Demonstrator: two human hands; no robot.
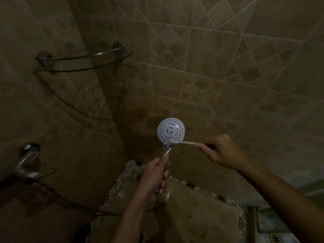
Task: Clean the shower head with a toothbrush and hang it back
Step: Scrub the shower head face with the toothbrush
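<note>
Right, while your left hand (155,174) is gripping the shower head (170,131) handle, your right hand (221,151), pinching the toothbrush (182,142), should be scrubbing gently across every nozzle.

A dim bathroom shower corner: tiled walls (210,76) meet behind the left hand (154,174), a glass shelf (82,67) (curved, on metal brackets) sits above and left of it, a tap (26,160) to its left, patterned floor (192,216) beneath.
</note>
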